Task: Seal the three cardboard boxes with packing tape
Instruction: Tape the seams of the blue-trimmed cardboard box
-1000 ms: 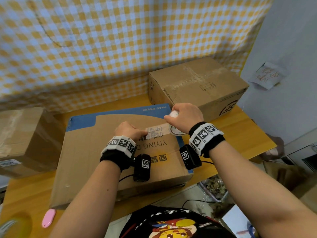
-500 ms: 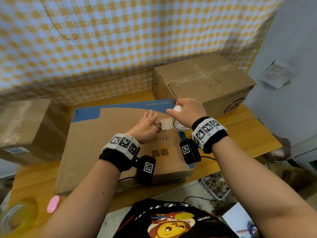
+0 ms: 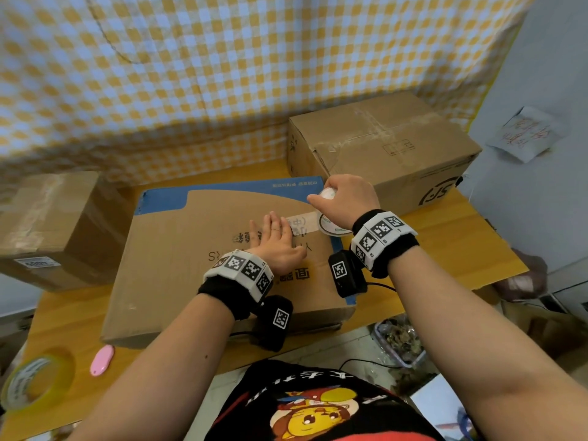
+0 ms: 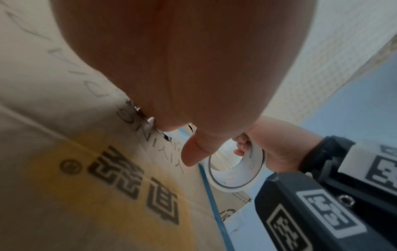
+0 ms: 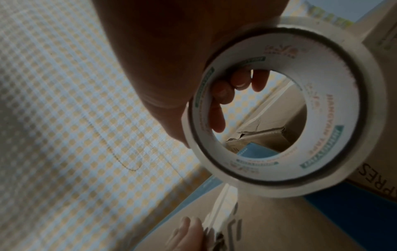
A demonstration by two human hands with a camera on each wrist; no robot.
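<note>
A wide, flat cardboard box (image 3: 178, 262) with blue edges and printed characters lies on the wooden table in front of me. My left hand (image 3: 273, 240) lies flat on its top with straight fingers, pressing down the end of a clear tape strip (image 3: 302, 222). My right hand (image 3: 343, 198) grips a white-cored tape roll (image 3: 331, 226) (image 5: 285, 108) (image 4: 234, 168) at the box's right edge, fingers through the core. A brown box (image 3: 385, 154) stands behind at the right, another brown box (image 3: 47, 230) at the left.
A yellowish tape roll (image 3: 31, 381) and a small pink object (image 3: 101, 359) lie on the table (image 3: 451, 243) at the near left. A yellow-and-white checked cloth (image 3: 222, 74) hangs behind. A paper note (image 3: 521, 135) is stuck on the right wall. Clutter sits on the floor below right.
My left hand went from a curled pinch on the tape end to lying flat with fingers stretched out. The right hand drew the roll rightward to the box's edge, lengthening the strip.
</note>
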